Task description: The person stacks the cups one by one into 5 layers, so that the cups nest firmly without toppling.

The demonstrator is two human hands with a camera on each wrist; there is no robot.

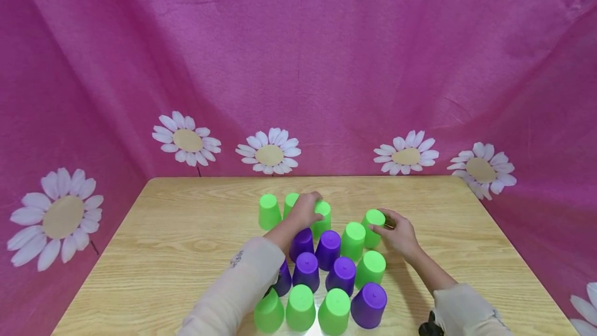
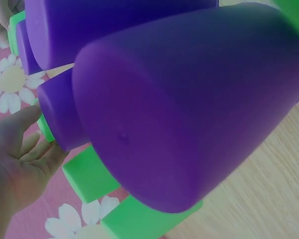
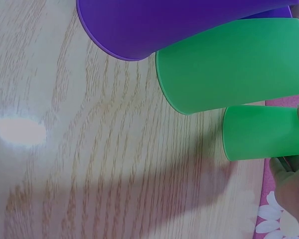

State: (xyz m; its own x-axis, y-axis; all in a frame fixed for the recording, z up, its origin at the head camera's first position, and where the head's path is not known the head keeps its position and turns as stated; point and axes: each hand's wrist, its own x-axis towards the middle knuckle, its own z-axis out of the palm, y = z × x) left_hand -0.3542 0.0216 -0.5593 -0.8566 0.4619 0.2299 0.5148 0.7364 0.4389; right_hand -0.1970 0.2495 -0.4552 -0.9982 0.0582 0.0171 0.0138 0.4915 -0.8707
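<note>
Upside-down green and purple cups stand grouped on the table. My left hand (image 1: 304,211) reaches over the back of the group, thumb and fingers around a green cup (image 1: 322,220). In the left wrist view a purple cup (image 2: 65,114) hides most of that cup, and the left hand (image 2: 20,164) shows palm and bent fingers. At the back right, my right hand (image 1: 400,233) grips another green cup (image 1: 373,227), thumb in front and fingers behind. The right wrist view shows this green cup (image 3: 261,133) from the side, with the right hand (image 3: 293,191) at its base end.
Two green cups, one at the far left (image 1: 269,212) and one beside it (image 1: 291,202), stand left of the left hand. Several purple cups (image 1: 306,272) fill the middle; a front row holds green cups (image 1: 300,307) and a purple cup (image 1: 369,306). A pink flowered cloth (image 1: 326,66) hangs behind the table (image 1: 186,253).
</note>
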